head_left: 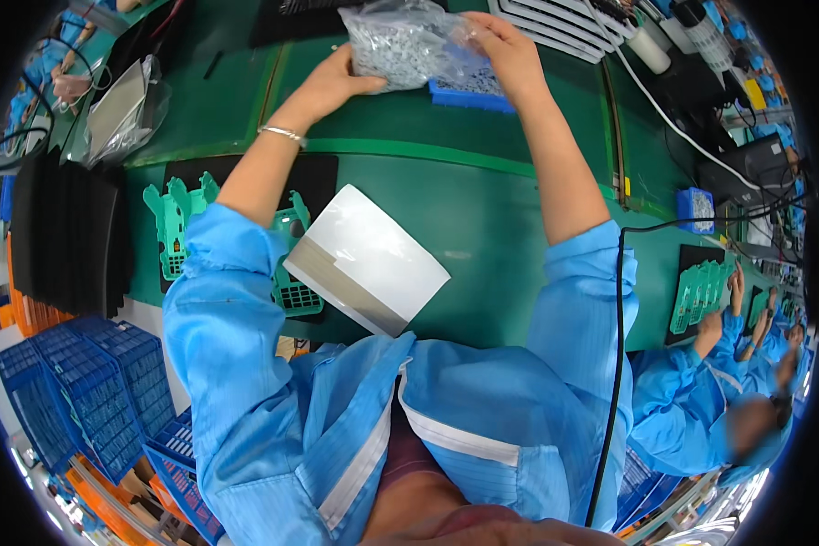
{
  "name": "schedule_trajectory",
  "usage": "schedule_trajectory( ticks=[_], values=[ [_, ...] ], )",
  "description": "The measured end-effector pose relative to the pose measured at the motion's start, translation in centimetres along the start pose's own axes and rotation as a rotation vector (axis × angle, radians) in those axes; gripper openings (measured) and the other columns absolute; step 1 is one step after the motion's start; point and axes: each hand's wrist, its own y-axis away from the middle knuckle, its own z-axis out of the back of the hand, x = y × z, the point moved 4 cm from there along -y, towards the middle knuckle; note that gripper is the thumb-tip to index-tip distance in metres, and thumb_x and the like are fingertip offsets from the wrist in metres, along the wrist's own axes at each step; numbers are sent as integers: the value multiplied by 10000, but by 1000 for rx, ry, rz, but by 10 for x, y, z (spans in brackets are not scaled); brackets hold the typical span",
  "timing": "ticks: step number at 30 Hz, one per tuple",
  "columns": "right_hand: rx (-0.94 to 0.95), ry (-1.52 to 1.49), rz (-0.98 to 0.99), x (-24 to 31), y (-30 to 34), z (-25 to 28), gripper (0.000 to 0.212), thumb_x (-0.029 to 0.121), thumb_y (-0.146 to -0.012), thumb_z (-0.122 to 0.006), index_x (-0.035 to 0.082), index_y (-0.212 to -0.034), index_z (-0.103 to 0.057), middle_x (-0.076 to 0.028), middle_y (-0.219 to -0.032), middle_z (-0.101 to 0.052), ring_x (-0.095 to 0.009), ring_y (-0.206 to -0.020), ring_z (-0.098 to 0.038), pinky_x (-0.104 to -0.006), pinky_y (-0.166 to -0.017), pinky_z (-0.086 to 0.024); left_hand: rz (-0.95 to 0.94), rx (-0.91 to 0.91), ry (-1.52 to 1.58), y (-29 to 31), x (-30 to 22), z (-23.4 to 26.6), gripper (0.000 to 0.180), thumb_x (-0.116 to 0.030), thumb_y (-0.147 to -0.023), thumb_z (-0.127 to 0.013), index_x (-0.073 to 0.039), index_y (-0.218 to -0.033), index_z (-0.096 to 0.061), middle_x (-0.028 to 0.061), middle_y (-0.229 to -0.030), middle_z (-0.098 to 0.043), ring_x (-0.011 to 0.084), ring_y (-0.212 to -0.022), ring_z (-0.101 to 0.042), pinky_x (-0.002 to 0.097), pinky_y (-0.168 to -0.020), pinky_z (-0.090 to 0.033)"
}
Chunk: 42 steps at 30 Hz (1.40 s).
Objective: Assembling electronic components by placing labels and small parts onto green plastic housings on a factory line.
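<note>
Clear bag (393,56) between left grip (332,84), right grip (510,53).

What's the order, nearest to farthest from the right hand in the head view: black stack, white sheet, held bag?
From the right hand:
1. Held bag: at its fingers, on its left side.
2. White sheet: mid-picture, below and left of the hand.
3. Black stack: far left side.

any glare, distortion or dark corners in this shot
In the head view, the clear plastic bag shows bright glints and the white sheet has glare; also in the head view, the long green strip bows, and the corners fall to black.
</note>
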Motion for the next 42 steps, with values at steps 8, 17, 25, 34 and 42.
schedule_trajectory(
  ticks=[8, 17, 25, 34, 42],
  values=[
    [-34, -143, -11, -39, -18, 52, 280, 145, -881, -542, -15, -1100, -610, -68, -901, -662, -141, -808, -604, -262, -746, -469, -87, -8, -149, -22, -72, 8, 548, -128, -784, -687, -8, -1264, -451, 60, -1088, -585, 138, -981, -554, 269, -863, -444],
    [-39, -361, -88, -45, -5, 69, 258, 140, -888, -540, -30, -1073, -602, -77, -950, -653, -156, -852, -612, -272, -787, -467, -138, 59, -155, -43, -92, -4, 552, -132, -806, -672, 11, -1287, -441, 55, -1132, -582, 121, -1000, -554, 243, -866, -441],
    [-78, -317, -64, -28, 4, 79, 266, 146, -894, -541, -39, -1077, -597, -60, -930, -650, -144, -832, -601, -267, -782, -461, -63, 44, -63, -40, -131, -18, 464, 44, -766, -612, 60, -1218, -507, 67, -1060, -615, 135, -944, -579, 270, -839, -469],
    [-146, -390, -37, -30, 2, 94, 300, 140, -887, -555, -49, -1119, -580, -77, -969, -650, -155, -881, -609, -272, -819, -468, -56, 43, -39, -42, -132, -31, 400, 21, -775, -613, 49, -1168, -542, 68, -1007, -625, 121, -892, -578, 252, -791, -473],
    [-118, 26, -42, -55, 5, 93, 356, 241, -857, -603, 46, -1155, -605, -19, -950, -644, -98, -867, -564, -234, -776, -444, -84, -46, -352, -50, -70, -33, 387, -92, -805, -675, -41, -1176, -580, -8, -975, -599, 61, -846, -524, 204, -742, -433]
  ],
)
